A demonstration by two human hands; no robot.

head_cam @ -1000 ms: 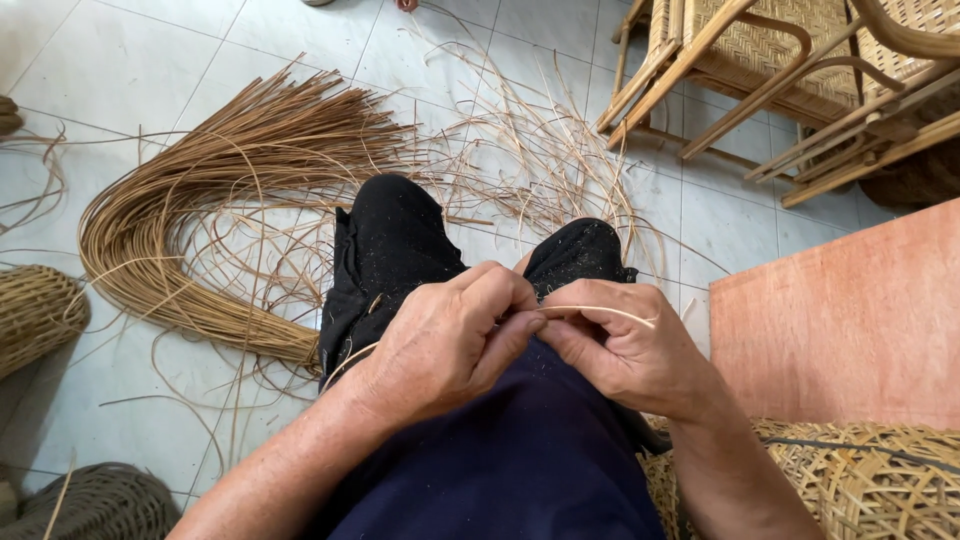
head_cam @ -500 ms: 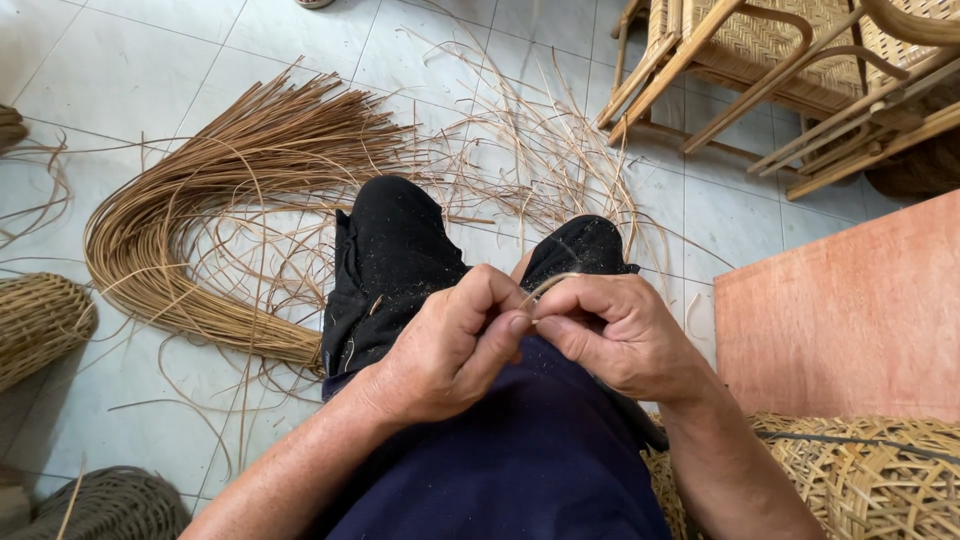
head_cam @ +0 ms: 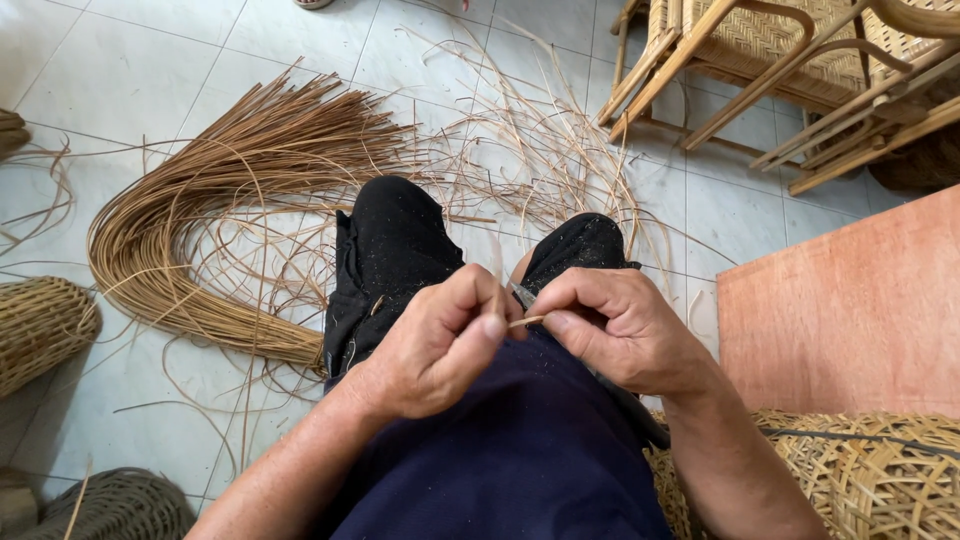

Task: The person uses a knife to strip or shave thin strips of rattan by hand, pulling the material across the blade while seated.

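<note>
Both hands pinch a seemingly crosswise strip (head_cam: 527,321).

1 head camera is looking steeply down from above the person's lap (head_cam: 520,450), sitting close over it, facing forward across the tiled floor (head_cam: 130,90) beyond the lap.

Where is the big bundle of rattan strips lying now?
In the head view, the rattan bundle curves across the tiled floor, left of the person's knees, beside a woven basket.
</note>
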